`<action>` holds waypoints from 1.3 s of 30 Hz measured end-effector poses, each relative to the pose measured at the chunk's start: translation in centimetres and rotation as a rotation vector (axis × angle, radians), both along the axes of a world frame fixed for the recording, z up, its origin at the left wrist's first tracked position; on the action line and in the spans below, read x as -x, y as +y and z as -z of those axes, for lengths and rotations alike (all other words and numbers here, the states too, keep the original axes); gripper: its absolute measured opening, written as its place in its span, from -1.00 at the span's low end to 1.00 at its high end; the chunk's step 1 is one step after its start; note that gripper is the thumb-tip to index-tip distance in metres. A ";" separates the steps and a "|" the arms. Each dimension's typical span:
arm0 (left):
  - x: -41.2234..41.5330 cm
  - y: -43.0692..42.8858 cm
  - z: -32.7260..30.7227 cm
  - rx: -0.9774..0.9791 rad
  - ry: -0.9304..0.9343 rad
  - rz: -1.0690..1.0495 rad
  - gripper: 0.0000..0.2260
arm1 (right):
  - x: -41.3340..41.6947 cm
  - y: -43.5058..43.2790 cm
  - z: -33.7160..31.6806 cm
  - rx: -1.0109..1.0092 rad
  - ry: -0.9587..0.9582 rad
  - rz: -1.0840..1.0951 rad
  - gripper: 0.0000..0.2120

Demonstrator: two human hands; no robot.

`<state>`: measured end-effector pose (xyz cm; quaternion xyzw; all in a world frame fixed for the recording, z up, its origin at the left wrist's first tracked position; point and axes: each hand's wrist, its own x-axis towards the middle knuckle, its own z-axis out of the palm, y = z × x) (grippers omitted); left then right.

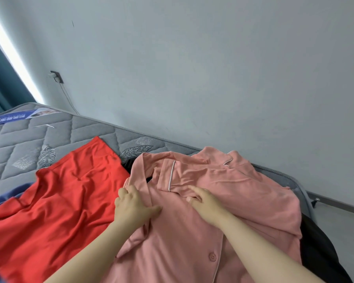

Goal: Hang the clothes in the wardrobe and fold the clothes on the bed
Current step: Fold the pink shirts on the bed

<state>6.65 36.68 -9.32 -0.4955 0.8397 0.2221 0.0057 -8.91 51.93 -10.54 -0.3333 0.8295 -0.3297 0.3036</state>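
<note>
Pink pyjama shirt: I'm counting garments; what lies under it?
Under the pink pyjama shirt, a black garment pokes out at right and top-left; the rest beneath is covered.

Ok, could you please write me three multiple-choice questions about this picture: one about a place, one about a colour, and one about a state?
1. Where does the red garment lie, relative to the pink shirt?
A. on top of it
B. left of it, on the mattress
C. under it

2. What colour is the thin trim on the pink shirt?
A. white
B. black
C. green

3. In what state is the pink shirt?
A. hung on a hanger
B. folded into a neat square
C. spread out and creased, with the left hand and right hand on it

Answers: 1 B, the red cloth lies on the mattress at the shirt's left; 2 A, the line shows pale against the pink; 3 C, both hands rest on the creased cloth.
</note>
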 end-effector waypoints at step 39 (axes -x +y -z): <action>0.6 7.0 -1.2 -0.080 0.223 0.449 -0.62 | -2.1 12.4 -1.3 -0.079 -0.032 0.407 -0.85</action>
